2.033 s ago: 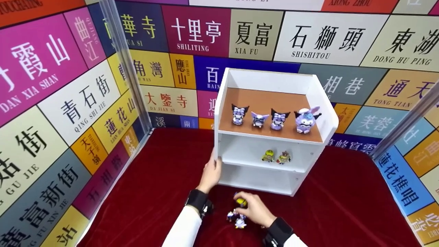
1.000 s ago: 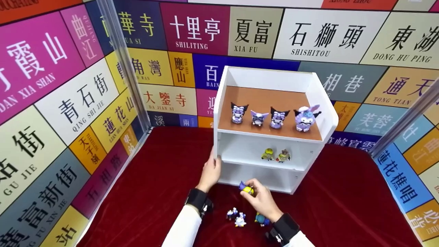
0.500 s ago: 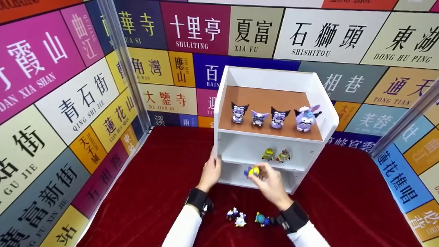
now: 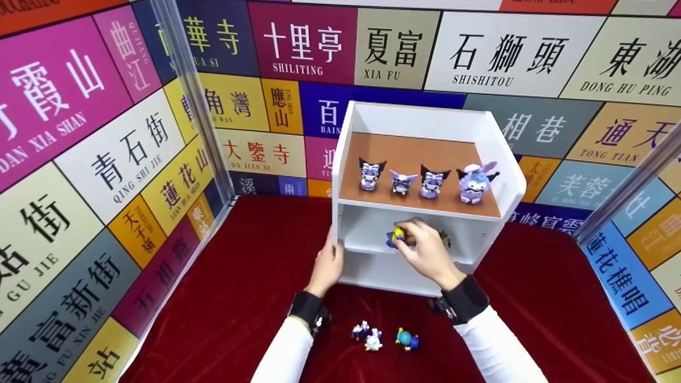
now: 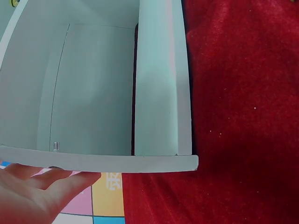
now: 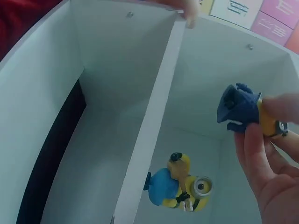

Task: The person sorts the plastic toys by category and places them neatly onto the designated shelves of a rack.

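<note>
My right hand (image 4: pixel 428 252) pinches a yellow minion figurine (image 4: pixel 395 236) with a blue-purple body, held in front of the middle compartment of the white shelf unit (image 4: pixel 367 229). In the right wrist view the figurine's blue part (image 6: pixel 238 109) points away from the fingers, tilted sideways. A second minion figurine (image 6: pixel 163 185) stands in that compartment, below the hand; one beside it (image 4: pixel 446 239) is mostly hidden by the hand in the head view. My left hand (image 4: pixel 326 268) rests against the unit's left side panel, its fingers (image 5: pixel 70 186) extended along the outside.
Several purple-and-black figurines (image 4: pixel 430 183) stand on the brown top shelf (image 4: pixel 415 151). On the dark red cloth (image 4: pixel 255 276) lie small white-and-purple figurines (image 4: pixel 373 341) and a teal-and-blue one (image 4: pixel 405 339). Walls of coloured sign panels (image 4: pixel 306 48) surround the cloth.
My right hand has lifted the minion figurine from the cloth up to the middle compartment, uncovering the teal-and-blue figurine. The left hand has stayed at the side panel.
</note>
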`<state>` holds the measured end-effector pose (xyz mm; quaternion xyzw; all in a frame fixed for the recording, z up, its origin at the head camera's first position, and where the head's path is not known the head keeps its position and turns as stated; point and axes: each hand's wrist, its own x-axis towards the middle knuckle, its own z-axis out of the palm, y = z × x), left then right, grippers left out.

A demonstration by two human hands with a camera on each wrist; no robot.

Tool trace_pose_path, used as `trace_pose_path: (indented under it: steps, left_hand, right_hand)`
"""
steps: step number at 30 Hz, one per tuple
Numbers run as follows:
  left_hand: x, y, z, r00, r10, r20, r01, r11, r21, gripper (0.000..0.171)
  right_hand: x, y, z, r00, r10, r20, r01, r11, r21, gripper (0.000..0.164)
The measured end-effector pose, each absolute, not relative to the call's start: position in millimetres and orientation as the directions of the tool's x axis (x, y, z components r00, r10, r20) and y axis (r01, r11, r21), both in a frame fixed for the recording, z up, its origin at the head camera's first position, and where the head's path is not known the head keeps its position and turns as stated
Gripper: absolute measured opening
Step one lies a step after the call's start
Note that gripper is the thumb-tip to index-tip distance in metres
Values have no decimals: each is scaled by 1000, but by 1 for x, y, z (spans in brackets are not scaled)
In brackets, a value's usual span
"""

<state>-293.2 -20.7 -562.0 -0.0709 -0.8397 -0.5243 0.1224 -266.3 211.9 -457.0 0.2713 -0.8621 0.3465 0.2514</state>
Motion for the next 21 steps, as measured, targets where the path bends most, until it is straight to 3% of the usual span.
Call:
trace_pose_path:
  steps: [10,21]
  left_hand:
    - [-296,-21,-562,-960,7,279,253,441,861,56]
    - [-295,-21,-562,-965,-11,263,230,452,862,56]
  right_hand:
    - [-281,204,-453,-733,-293,614,-604,697,-387,28]
    - [-292,199,-452,-806,-320,498,-517,790,-329,26]
